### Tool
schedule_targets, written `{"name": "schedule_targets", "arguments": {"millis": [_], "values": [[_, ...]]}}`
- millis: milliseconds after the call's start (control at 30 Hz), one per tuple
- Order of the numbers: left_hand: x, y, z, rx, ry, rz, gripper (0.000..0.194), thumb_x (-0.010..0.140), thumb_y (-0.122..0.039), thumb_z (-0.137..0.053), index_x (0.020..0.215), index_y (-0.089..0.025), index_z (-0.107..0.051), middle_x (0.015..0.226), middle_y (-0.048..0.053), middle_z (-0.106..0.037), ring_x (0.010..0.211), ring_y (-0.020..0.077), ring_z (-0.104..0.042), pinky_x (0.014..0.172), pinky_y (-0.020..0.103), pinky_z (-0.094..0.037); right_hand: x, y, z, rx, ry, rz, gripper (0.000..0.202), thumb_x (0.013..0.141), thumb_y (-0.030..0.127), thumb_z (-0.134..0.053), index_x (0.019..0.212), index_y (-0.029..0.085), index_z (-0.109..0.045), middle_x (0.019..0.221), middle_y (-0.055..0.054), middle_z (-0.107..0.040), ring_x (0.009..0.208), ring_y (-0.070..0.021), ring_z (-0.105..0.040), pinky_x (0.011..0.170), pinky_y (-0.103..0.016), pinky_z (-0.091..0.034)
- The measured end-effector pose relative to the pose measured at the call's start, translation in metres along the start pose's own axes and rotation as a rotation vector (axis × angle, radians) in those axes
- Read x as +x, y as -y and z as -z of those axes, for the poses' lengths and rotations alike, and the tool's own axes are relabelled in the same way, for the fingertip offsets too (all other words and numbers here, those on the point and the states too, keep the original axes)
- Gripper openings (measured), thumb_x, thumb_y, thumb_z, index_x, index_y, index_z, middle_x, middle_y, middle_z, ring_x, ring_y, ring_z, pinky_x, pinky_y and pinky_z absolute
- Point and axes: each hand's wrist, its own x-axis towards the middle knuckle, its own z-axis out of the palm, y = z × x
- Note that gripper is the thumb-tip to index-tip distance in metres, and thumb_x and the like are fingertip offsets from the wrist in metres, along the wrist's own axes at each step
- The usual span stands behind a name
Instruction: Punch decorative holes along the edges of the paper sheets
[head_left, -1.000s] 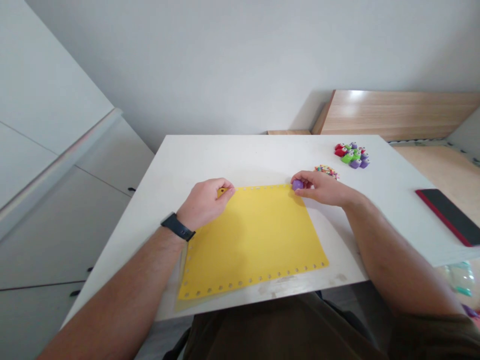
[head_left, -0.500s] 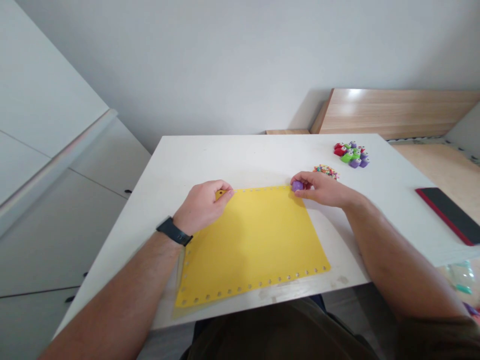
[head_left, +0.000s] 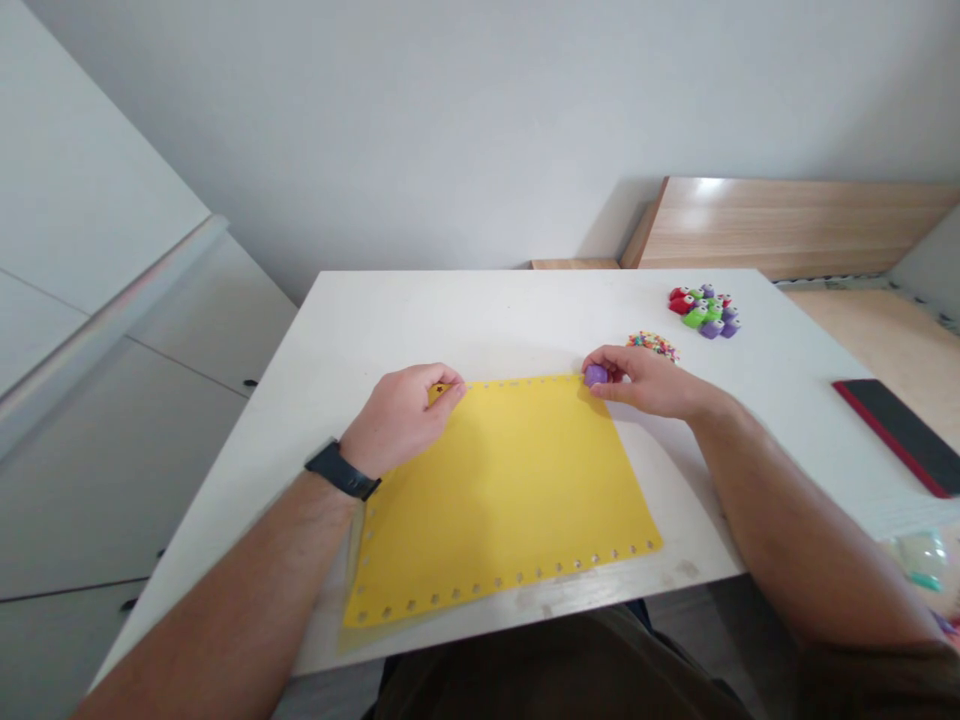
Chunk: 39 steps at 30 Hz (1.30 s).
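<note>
A yellow sheet of paper (head_left: 510, 480) lies over the near part of the white table, with small cut-out shapes along its far, left and near edges. My left hand (head_left: 409, 410), a dark watch on its wrist, pinches the sheet's far edge near the left corner; one star-shaped hole shows beside the thumb. At the far right corner my right hand (head_left: 637, 380) is closed around a small purple craft punch (head_left: 596, 375), which sits at the paper's edge. Whether the punch is pressed down cannot be made out.
Beyond my right hand lies a pile of tiny multicoloured paper bits (head_left: 652, 345). Several red, green and purple craft punches (head_left: 705, 312) cluster at the table's back right. A dark, red-edged flat object (head_left: 896, 430) rests on the right side. White cabinets (head_left: 172, 400) stand left.
Both hands keep their grips at nearly the same spots. The view has shifted slightly, and the purple punch looks a little turned in my right fingers.
</note>
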Motion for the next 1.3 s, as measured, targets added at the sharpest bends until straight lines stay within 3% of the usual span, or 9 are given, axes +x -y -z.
{"name": "schedule_targets", "arguments": {"millis": [1300], "values": [[-0.0003,-0.0008,0.0026,0.001,-0.009,0.011,0.029,0.094,-0.044,-0.052,0.095,-0.023,-0.072,0.092,-0.001,-0.076,0.07,0.0166,-0.062,0.068,0.029,-0.043,-0.0009,0.0041,-0.0052,-0.084,-0.063,0.013,0.023,0.084,0.031,-0.065,0.105,0.021,-0.067,0.091,-0.002,-0.071,0.08,-0.0183,-0.063,0.075,-0.032,-0.05]]}}
